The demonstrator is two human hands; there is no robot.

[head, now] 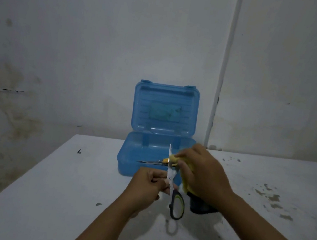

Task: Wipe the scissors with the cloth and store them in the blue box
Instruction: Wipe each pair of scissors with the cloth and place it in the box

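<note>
The left hand (148,181) is pinching the scissors (172,188) near the pivot, blades upward, in front of the open blue box (128,156). The right hand (201,173) is gripping the cloth (174,159) against one blade. Risk: the exposed point is passing near fingers; a slip could cut.

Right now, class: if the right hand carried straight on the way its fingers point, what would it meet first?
The right hand, holding the yellow cloth, points left at the scissors blade, which it seems already to touch; depth is unclear.
</note>
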